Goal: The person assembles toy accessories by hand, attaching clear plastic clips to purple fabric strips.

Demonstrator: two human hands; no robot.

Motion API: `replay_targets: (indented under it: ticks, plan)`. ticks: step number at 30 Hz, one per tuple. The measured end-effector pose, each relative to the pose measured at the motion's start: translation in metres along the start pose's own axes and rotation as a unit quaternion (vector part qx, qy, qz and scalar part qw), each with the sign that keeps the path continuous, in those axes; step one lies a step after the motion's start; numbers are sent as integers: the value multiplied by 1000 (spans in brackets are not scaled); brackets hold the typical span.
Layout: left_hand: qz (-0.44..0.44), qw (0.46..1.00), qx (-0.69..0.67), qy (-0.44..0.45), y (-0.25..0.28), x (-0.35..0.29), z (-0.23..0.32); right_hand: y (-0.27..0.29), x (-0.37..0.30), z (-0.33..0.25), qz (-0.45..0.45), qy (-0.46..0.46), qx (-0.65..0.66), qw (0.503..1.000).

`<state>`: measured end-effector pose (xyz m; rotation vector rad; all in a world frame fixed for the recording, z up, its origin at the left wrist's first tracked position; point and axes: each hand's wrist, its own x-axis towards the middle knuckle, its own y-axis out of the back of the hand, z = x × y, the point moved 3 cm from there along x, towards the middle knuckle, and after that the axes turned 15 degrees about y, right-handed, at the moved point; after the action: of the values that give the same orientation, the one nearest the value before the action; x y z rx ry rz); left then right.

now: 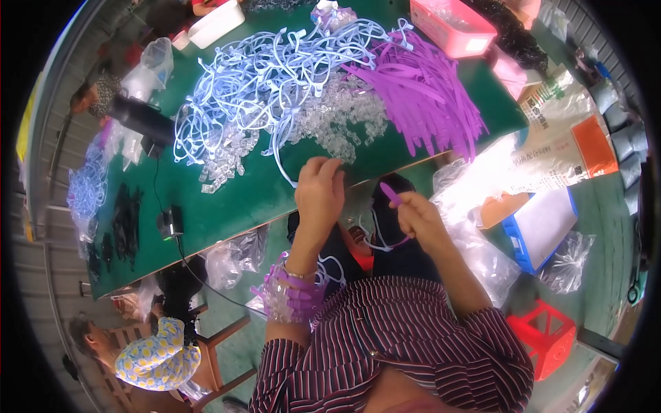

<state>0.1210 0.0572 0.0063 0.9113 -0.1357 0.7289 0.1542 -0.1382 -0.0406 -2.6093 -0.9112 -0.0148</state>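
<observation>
A purple strap (pixel 390 194) is gripped in my right hand (pixel 420 221), its rounded tip poking up past the fingers. Below that hand a pale loop (pixel 372 241) hangs over my lap, seemingly joined to the strap. My left hand (pixel 320 196) is at the table's front edge, fingers bent together beside the heap of clear plastic clips (pixel 337 124); what they pinch, if anything, is hidden. Around my left forearm sit bunched purple straps with clear clips (pixel 292 297). Beyond the clips lies a tangle of light blue cords (pixel 275 69), with a pile of purple straps (pixel 430 96) to its right.
The green table (pixel 227 213) carries a black bottle (pixel 141 118), a small black device (pixel 169 222) with a cable, and a pink bin (pixel 454 27). A red stool (pixel 544 341) and plastic bags (pixel 475 255) are at right. Another person (pixel 155 354) sits at lower left.
</observation>
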Motion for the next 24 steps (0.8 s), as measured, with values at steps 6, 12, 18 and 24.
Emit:
replay_targets:
  ticks: [6, 12, 18, 24]
  plan:
    - [-2, 1000, 25, -18, -10, 11, -13, -3, 3, -1, -10, -4, -53, 999]
    - [-43, 999, 10, -29, -5, 9, -14, -5, 5, -1, -20, -7, -51, 998]
    - [-76, 997, 21, -22, -8, 11, -16, -14, 8, -7, -3, 36, -91, 995]
    - [-302, 822, -417, 244, 5, -23, -8, -27, 8, -38, 12, 132, -234, 963]
